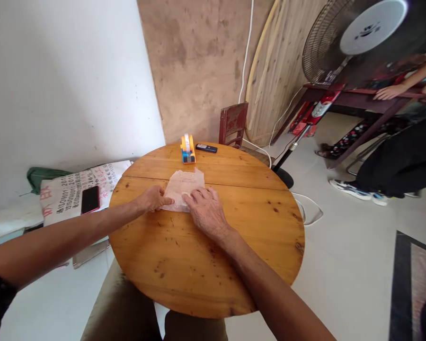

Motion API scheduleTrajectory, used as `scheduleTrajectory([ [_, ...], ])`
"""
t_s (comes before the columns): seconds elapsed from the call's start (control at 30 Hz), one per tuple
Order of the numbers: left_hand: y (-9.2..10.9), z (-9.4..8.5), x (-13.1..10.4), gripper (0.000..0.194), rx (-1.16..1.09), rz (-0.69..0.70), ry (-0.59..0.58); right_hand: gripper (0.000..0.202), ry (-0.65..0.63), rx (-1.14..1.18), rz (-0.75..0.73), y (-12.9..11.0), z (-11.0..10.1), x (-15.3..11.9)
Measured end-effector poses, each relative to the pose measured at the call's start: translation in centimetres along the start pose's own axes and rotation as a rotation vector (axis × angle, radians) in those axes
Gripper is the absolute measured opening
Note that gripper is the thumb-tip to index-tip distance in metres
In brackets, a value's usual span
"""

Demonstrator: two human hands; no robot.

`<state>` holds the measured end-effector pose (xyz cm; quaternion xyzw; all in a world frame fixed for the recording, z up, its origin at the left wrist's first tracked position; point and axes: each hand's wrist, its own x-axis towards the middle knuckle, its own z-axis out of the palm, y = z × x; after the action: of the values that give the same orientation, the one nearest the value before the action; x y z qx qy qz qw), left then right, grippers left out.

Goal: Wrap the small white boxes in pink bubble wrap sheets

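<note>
A translucent, whitish sheet of bubble wrap (185,182) lies on the round wooden table (255,227), its far edge uneven. At its near left corner, my left hand (152,198) is closed, with thumb and fingers gripping the edge. My right hand (208,208) rests palm down over the sheet's right part, fingers stretched out and lying on it. Part of the sheet is hidden under that hand. Beyond the sheet stands an orange and blue tape dispenser (188,150) with a roll of clear tape. Neither hand touches it.
A dark remote-like device (206,148) lies beside the dispenser. Left of the table, a phone (90,199) rests on printed sacking (67,187). A small red chair (233,124) and a standing fan (362,38) are behind. Another person's hand (390,92) rests on a dark table at right.
</note>
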<state>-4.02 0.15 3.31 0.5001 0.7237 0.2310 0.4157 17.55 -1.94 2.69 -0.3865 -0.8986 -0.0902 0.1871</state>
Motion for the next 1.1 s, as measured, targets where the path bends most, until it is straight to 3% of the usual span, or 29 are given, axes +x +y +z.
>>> scheduleTrajectory([
  [0.43,3.7,3.0,-1.4,0.016,-0.308,0.047,-0.138,0.030,-0.013,0.055,-0.018,-0.3,-0.1,0.3],
  [0.7,4.5,2.8,-2.5,0.012,-0.184,0.232,-0.177,0.027,0.002,0.177,0.070,0.3,-0.8,0.6],
  [0.93,3.8,4.3,-2.7,0.009,0.106,0.511,-0.048,0.034,-0.082,0.191,0.149,1.2,-1.0,0.4],
  [1.1,2.5,5.0,-2.4,0.017,0.347,0.713,0.155,0.050,-0.164,0.164,0.205,2.4,-1.2,0.0],
])
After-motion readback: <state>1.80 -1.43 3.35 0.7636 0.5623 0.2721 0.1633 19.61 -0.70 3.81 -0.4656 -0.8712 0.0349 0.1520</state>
